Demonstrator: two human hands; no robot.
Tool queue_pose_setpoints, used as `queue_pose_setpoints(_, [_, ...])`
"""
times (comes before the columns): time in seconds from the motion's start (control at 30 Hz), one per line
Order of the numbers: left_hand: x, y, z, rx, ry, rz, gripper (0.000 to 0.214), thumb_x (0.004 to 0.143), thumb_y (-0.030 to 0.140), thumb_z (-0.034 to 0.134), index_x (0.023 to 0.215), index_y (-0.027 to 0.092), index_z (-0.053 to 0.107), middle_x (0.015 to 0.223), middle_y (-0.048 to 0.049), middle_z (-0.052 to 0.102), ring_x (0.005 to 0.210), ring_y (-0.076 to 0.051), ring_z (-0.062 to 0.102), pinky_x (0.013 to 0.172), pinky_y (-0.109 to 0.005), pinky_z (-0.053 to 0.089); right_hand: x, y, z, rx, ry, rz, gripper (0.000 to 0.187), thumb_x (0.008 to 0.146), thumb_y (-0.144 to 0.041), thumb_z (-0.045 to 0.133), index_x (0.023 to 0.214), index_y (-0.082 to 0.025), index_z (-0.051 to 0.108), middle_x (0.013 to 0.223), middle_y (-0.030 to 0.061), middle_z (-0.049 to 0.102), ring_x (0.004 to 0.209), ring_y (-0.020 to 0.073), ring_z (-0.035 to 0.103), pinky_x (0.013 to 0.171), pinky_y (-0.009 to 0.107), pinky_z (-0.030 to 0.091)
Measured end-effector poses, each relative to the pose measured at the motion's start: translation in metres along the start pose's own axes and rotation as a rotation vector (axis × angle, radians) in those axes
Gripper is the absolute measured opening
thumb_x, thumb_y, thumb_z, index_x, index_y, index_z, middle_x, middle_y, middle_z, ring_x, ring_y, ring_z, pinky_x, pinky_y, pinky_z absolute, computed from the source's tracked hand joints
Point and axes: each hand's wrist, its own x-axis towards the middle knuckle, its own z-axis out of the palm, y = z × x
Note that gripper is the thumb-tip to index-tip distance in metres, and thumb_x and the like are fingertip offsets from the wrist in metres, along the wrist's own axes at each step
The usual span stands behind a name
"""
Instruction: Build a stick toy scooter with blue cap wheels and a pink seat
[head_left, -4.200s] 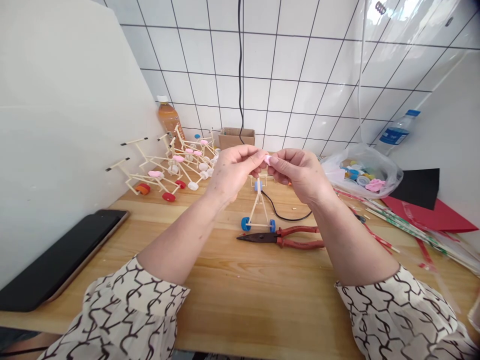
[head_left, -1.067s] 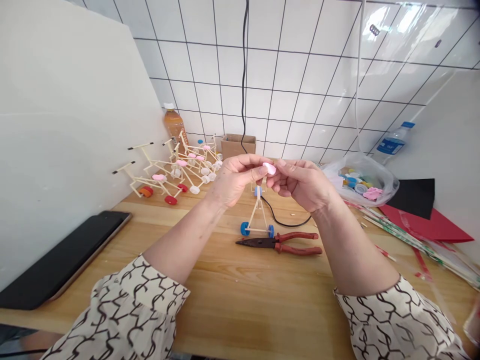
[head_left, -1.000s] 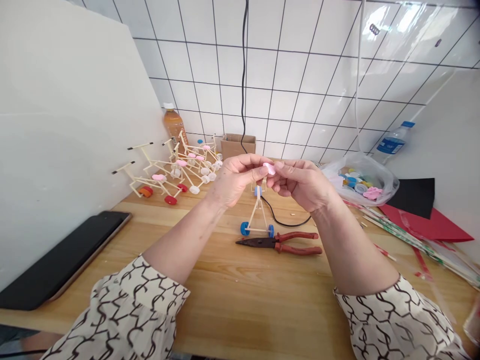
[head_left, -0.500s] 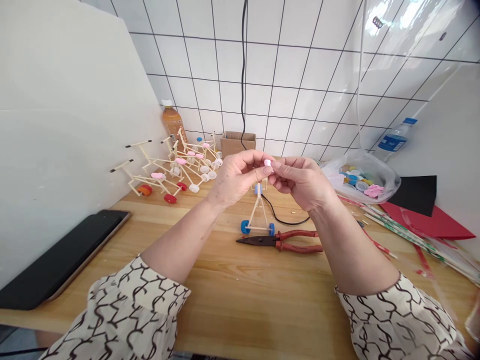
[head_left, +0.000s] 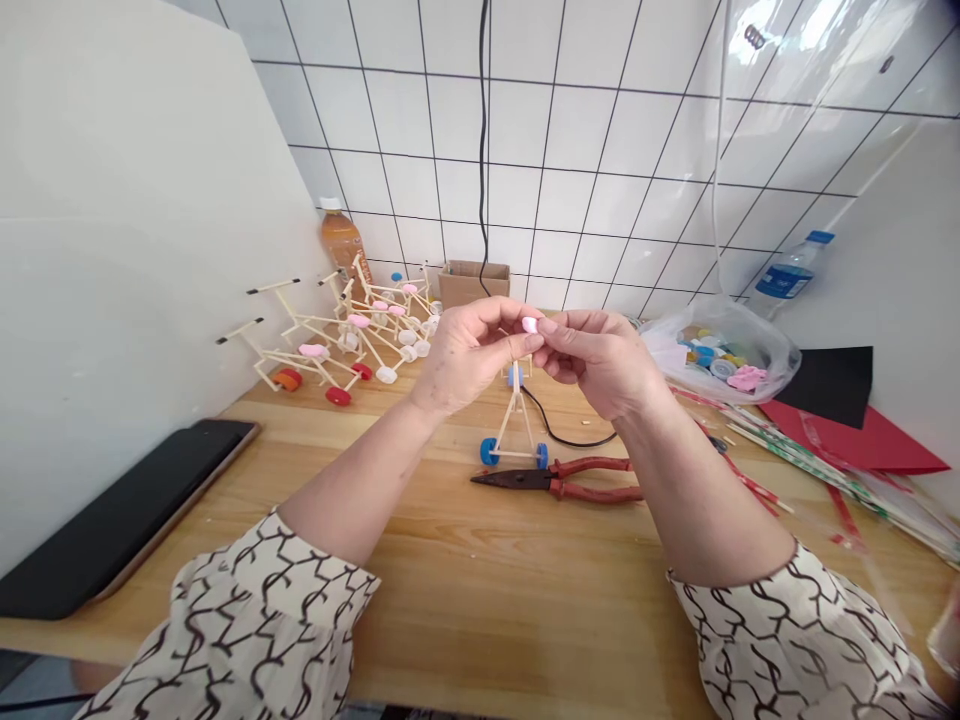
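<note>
Between the fingertips of my left hand (head_left: 472,352) and my right hand (head_left: 600,363) is a small pink foam piece (head_left: 530,324), partly hidden by the fingers. Both hands pinch it above the wooden table (head_left: 480,560). Below them stands a small stick frame with blue bottle-cap wheels (head_left: 516,430), its top hidden behind my hands. A pair of red-handled pliers (head_left: 556,483) lies just in front of it, nearest my right wrist, and neither hand touches it.
Several finished stick models with cap wheels (head_left: 330,350) stand at the left by a juice bottle (head_left: 341,245). A cardboard box (head_left: 472,283) sits at the back. A black cable (head_left: 562,428) runs behind the pliers. To the right lie a plastic bag of caps (head_left: 720,350) and red card (head_left: 862,445).
The pink piece now shows smaller between my fingertips, with more of it covered. My hands have drawn closer together around it, and the view has shifted slightly.
</note>
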Motion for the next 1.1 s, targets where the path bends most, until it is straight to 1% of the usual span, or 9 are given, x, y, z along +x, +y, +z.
queue_pose_setpoints(0.2, [-0.001, -0.007, 0.002, -0.113, -0.006, -0.048, 0.018, 0.072, 0.019, 0.071, 0.089, 0.015, 0.066, 0.072, -0.0007, 0.066, 0.065, -0.01, 0.061, 0.061, -0.024, 0.049, 0.0, 0.001, -0.001, -0.006, -0.011, -0.009, 0.027, 0.067, -0.037, 0.073, 0.058, -0.014, 0.062, 0.051, -0.0001, 0.059, 0.044, 0.0049, 0.045, 0.039, 0.019, 0.026])
queue_pose_setpoints(0.33, [-0.005, -0.007, 0.001, -0.231, 0.027, -0.108, 0.013, 0.073, 0.022, 0.07, 0.085, 0.017, 0.069, 0.068, -0.0008, 0.064, 0.062, -0.009, 0.058, 0.054, -0.021, 0.042, 0.0, 0.0, -0.002, 0.005, -0.091, -0.001, 0.026, 0.073, -0.039, 0.067, 0.066, -0.013, 0.066, 0.056, 0.0015, 0.062, 0.046, 0.0065, 0.049, 0.041, 0.02, 0.03])
queue_pose_setpoints(0.47, [-0.012, -0.004, -0.001, -0.354, 0.026, -0.202, 0.017, 0.069, 0.025, 0.073, 0.083, 0.018, 0.07, 0.068, -0.0005, 0.063, 0.061, -0.008, 0.055, 0.053, -0.02, 0.041, -0.002, -0.003, -0.006, -0.063, -0.157, -0.031, 0.025, 0.075, -0.039, 0.066, 0.073, -0.014, 0.067, 0.06, 0.001, 0.063, 0.05, 0.0068, 0.051, 0.043, 0.02, 0.033])
queue_pose_setpoints(0.57, [-0.017, -0.002, 0.0, -0.401, 0.027, -0.245, 0.018, 0.068, 0.026, 0.074, 0.084, 0.018, 0.071, 0.069, 0.0001, 0.062, 0.059, -0.007, 0.052, 0.053, -0.019, 0.041, -0.006, -0.006, -0.006, -0.154, -0.216, -0.108, 0.02, 0.072, -0.034, 0.071, 0.074, -0.014, 0.065, 0.064, 0.0007, 0.065, 0.058, 0.008, 0.056, 0.052, 0.02, 0.041])
queue_pose_setpoints(0.63, [-0.02, -0.003, 0.001, -0.427, 0.03, -0.254, 0.017, 0.068, 0.026, 0.074, 0.083, 0.019, 0.071, 0.075, -0.0003, 0.064, 0.059, -0.006, 0.052, 0.053, -0.019, 0.041, -0.008, -0.007, -0.003, -0.214, -0.245, -0.143, 0.022, 0.071, -0.034, 0.072, 0.077, -0.015, 0.064, 0.069, 0.0021, 0.067, 0.065, 0.0114, 0.061, 0.061, 0.024, 0.046])
queue_pose_setpoints(0.73, [-0.021, -0.004, 0.002, -0.458, 0.04, -0.26, 0.015, 0.069, 0.025, 0.074, 0.082, 0.02, 0.071, 0.08, -0.0004, 0.065, 0.059, -0.005, 0.052, 0.054, -0.019, 0.042, -0.01, -0.006, 0.0, -0.326, -0.186, -0.175, 0.029, 0.068, -0.039, 0.074, 0.078, -0.015, 0.062, 0.071, 0.0038, 0.067, 0.067, 0.0149, 0.063, 0.063, 0.028, 0.049])
queue_pose_setpoints(0.83, [-0.022, -0.004, 0.002, -0.466, 0.047, -0.282, 0.013, 0.07, 0.025, 0.073, 0.081, 0.019, 0.071, 0.075, 0.0001, 0.063, 0.058, -0.005, 0.052, 0.055, -0.019, 0.042, -0.01, -0.005, 0.001, -0.398, -0.142, -0.209, 0.031, 0.067, -0.041, 0.074, 0.077, -0.015, 0.062, 0.07, 0.0041, 0.066, 0.065, 0.0158, 0.063, 0.061, 0.029, 0.05])
queue_pose_setpoints(0.97, [-0.021, -0.002, 0.003, -0.507, 0.02, -0.294, 0.013, 0.069, 0.025, 0.074, 0.08, 0.018, 0.071, 0.07, 0.0007, 0.062, 0.058, -0.005, 0.052, 0.055, -0.019, 0.042, -0.011, -0.008, -0.001, -0.324, -0.219, -0.212, 0.026, 0.071, -0.038, 0.072, 0.079, -0.014, 0.063, 0.071, 0.0044, 0.067, 0.067, 0.0158, 0.063, 0.064, 0.03, 0.051])
queue_pose_setpoints(1.1, [-0.018, 0.0, 0.003, -0.506, -0.067, -0.262, 0.015, 0.071, 0.026, 0.072, 0.083, 0.019, 0.071, 0.064, 0.0013, 0.061, 0.058, -0.006, 0.053, 0.056, -0.019, 0.043, -0.013, -0.013, -0.003, -0.25, -0.255, -0.21, 0.021, 0.074, -0.035, 0.069, 0.072, -0.015, 0.064, 0.064, 0.0015, 0.065, 0.061, 0.0117, 0.06, 0.059, 0.025, 0.048])
